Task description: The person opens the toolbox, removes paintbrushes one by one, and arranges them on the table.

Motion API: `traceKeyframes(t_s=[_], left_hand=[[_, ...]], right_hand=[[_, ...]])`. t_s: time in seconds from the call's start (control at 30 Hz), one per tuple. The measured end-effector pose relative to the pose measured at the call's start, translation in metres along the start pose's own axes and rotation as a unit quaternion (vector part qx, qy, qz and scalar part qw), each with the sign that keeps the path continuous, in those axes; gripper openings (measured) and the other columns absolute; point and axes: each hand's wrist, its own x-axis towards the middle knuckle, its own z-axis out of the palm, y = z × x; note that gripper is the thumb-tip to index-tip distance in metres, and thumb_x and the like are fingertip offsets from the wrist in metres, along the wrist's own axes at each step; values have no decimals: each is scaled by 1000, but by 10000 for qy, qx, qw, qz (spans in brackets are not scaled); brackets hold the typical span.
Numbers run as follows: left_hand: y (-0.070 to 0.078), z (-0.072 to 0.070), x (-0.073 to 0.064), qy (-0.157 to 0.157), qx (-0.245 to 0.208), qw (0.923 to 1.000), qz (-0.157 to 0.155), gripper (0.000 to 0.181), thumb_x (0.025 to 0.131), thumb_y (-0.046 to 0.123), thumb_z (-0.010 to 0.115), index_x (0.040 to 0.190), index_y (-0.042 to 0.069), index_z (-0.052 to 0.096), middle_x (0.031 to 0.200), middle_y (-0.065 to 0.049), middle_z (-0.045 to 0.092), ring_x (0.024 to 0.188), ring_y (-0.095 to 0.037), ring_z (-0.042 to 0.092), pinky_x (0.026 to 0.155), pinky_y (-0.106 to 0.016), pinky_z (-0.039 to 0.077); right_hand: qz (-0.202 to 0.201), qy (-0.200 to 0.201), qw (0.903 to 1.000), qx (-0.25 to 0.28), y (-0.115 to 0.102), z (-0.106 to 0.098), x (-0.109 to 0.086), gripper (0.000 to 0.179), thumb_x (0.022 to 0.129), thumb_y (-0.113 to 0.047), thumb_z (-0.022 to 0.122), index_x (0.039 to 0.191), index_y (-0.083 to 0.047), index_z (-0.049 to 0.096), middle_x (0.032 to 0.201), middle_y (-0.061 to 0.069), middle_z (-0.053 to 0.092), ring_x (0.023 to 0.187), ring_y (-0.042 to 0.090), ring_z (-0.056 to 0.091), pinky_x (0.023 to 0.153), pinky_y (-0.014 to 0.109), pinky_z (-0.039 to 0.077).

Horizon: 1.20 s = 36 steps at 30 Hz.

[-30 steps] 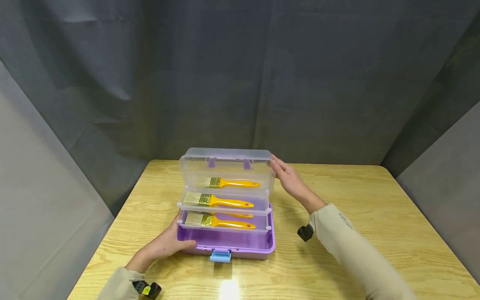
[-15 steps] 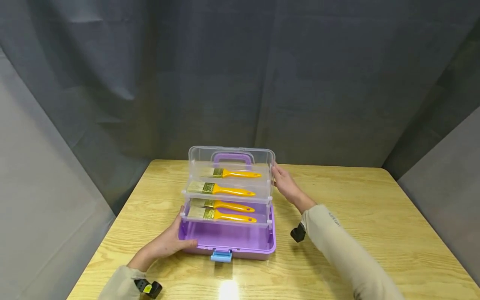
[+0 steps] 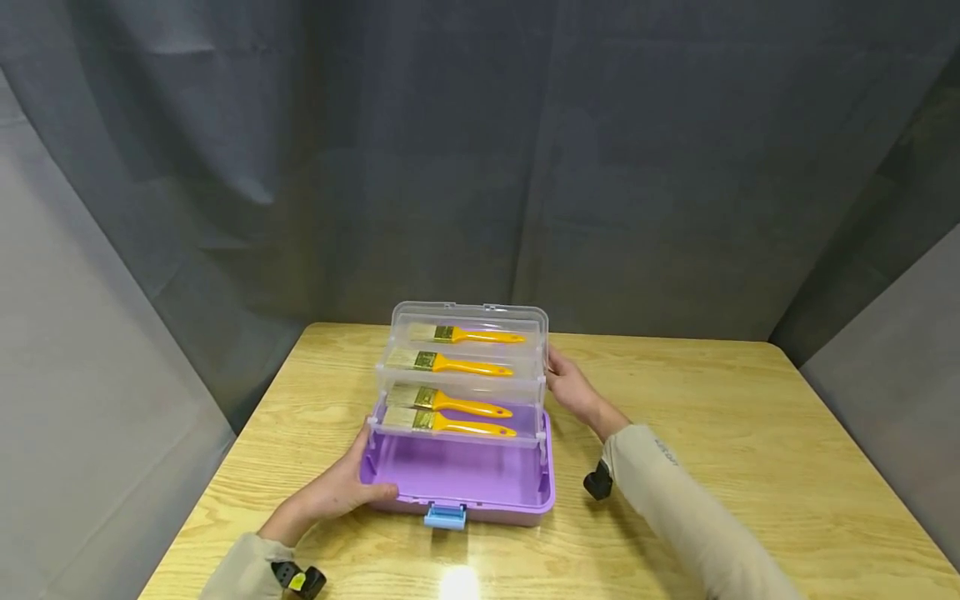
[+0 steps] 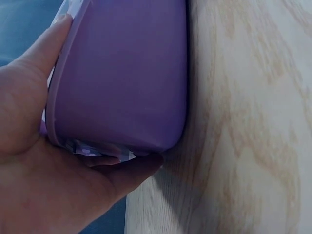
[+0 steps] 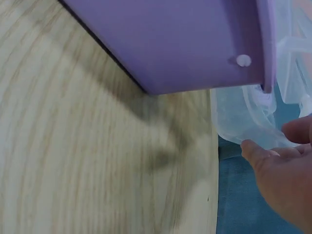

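Note:
A purple toolbox [image 3: 457,467] stands unfolded on the table, its blue latch [image 3: 446,517] hanging at the front. Its clear lid [image 3: 480,312] is tilted back. Stepped clear trays [image 3: 465,440] rise above the base and carry several paintbrushes [image 3: 472,367] with yellow handles and pale bristles. My left hand [image 3: 341,483] grips the box's left end, thumb over the front rim; the left wrist view shows its fingers [image 4: 131,170] round the far side. At the back right, my right hand [image 3: 573,390] holds the lid's side edge [image 5: 234,134] between thumb and fingers; part of that hand lies outside the right wrist view.
The box rests on a light wooden table [image 3: 697,433], whose back edge lies just behind the lid. A dark curtain [image 3: 480,167] hangs behind, with pale panels [image 3: 90,375] at both sides. Wood surface extends to the right of the box.
The lid has swung further back and down, and the trays have risen and spread backward, baring more of the base. My right hand has moved down with the lid; the left keeps its hold.

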Motion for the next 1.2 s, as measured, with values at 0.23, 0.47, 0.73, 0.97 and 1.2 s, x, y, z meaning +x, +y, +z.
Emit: traceKeyframes(t_s=[0.23, 0.47, 0.73, 0.97, 1.2], left_hand=[[3, 1, 0, -4, 248, 9986, -459, 122, 78, 25, 79, 148, 10, -20, 154, -21, -15, 140, -39, -3, 111, -52, 2], [2, 1, 0, 5, 122, 9993, -366, 123, 77, 24, 79, 149, 15, -20, 155, -18, -16, 141, -38, -2, 111, -52, 2], [2, 1, 1, -47, 222, 9989, -401, 123, 78, 25, 79, 148, 13, -21, 155, -19, -16, 141, -37, -4, 111, -52, 1], [1, 1, 1, -70, 150, 9991, -388, 122, 78, 25, 78, 148, 13, -21, 155, -18, -17, 141, -36, -5, 111, -52, 0], [1, 1, 0, -84, 230, 9987, -437, 121, 79, 26, 77, 148, 14, -21, 155, -18, -16, 141, -37, -6, 111, -52, 1]], right_hand=[[512, 53, 9985, -200, 9, 2, -6, 50, 101, -3, 35, 146, 11, 16, 147, 27, 28, 133, 36, 32, 105, 41, 35], [725, -44, 9972, 150, 17, 2, -11, 50, 103, -4, 33, 145, 14, 13, 145, 31, 28, 130, 40, 35, 103, 43, 37], [853, 58, 9961, 208, 18, 2, -11, 50, 103, -6, 34, 145, 12, 15, 146, 29, 29, 132, 38, 34, 103, 41, 37], [897, 54, 9933, -727, 6, -7, -20, 51, 102, -6, 34, 143, 17, 12, 143, 35, 29, 129, 43, 36, 102, 45, 38], [45, 344, 9545, -2962, -36, -13, -41, 36, 95, -13, 57, 125, 8, 56, 112, 20, 65, 102, 33, 61, 84, 43, 51]])
